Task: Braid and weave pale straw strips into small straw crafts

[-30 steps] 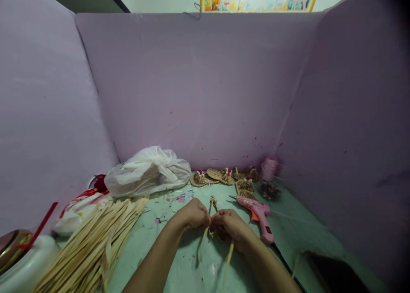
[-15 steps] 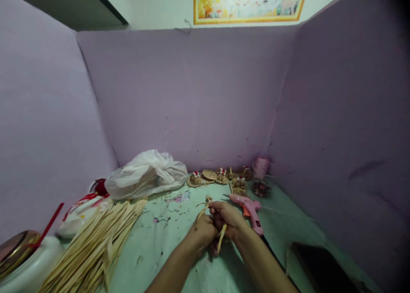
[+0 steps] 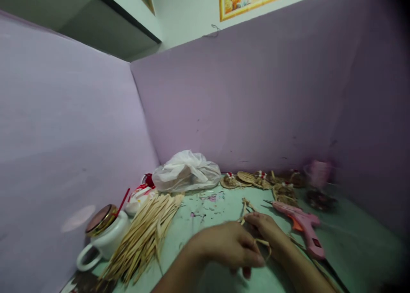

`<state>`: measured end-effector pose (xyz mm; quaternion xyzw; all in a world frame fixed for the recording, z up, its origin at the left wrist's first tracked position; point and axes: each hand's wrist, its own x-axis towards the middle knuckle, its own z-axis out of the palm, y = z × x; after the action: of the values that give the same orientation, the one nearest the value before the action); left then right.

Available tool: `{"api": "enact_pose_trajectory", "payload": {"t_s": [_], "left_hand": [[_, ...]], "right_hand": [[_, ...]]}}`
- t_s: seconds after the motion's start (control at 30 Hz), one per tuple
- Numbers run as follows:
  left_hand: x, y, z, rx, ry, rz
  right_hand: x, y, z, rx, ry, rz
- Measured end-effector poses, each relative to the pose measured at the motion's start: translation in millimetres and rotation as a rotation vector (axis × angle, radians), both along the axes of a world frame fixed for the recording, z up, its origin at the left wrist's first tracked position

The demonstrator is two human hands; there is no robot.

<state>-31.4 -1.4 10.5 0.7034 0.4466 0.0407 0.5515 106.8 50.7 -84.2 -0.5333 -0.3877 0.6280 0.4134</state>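
My right hand [image 3: 264, 231] is closed around a small braided piece of dried straw [image 3: 245, 205], whose narrow tip sticks out past the fingers. In front of it, my left hand [image 3: 229, 246] has curled fingers and is slightly blurred. A thin straw strip [image 3: 265, 243] loops between the two hands, and its end runs to the left thumb and forefinger. The palms and most of the braid are hidden. Just right of my right hand lies a pink glue gun [image 3: 304, 224] with an orange trigger.
Loose straw strips [image 3: 144, 237] lie in a bundle at left, beside a white mug [image 3: 109, 241] with a gold-rimmed lid. A white plastic bag [image 3: 187, 173] sits at the back. Several woven straw pieces [image 3: 245, 177] with red-and-white trim line the wall, near a pink spool [image 3: 320, 173].
The view has swung left, so everything sits further right. My left hand has come across in front of my right hand, and the straw strip now forms a loop between them.
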Motion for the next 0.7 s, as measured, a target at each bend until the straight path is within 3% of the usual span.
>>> {"api": "enact_pose_trajectory", "payload": {"t_s": [0.07,0.13,0.2,0.27,0.37,0.47,0.57,0.7], "left_hand": [[-37.5,-2.9,30.3,0.296,-0.016,0.276],[-77.5,2.0,48.1,0.547,0.038,0.605],[-114.1,14.3,48.8,0.666,0.129,0.805],[-141.2,30.2,34.8,0.709,0.249,0.929],[-158.8,51.3,2.6,0.658,0.491,0.950],[-157.3,63.7,-22.9,0.598,0.653,0.919],[-153.7,68.7,-34.5,0.580,0.754,0.920],[-157.1,69.9,-38.3,0.596,0.902,0.906]], "right_hand": [[-1.3,-2.4,-0.5,-0.024,-0.044,0.002],[-0.6,-3.6,-1.1,-0.060,-0.091,0.028],[0.8,-3.6,-2.6,-0.071,-0.113,0.042],[2.0,-3.1,-4.6,-0.079,-0.128,0.047],[2.4,-3.0,-6.1,-0.093,-0.160,0.037],[1.9,-4.0,-5.3,-0.101,-0.185,0.018],[1.7,-5.3,-3.0,-0.107,-0.183,0.014],[1.6,-6.9,1.9,-0.127,-0.173,0.009]]}}
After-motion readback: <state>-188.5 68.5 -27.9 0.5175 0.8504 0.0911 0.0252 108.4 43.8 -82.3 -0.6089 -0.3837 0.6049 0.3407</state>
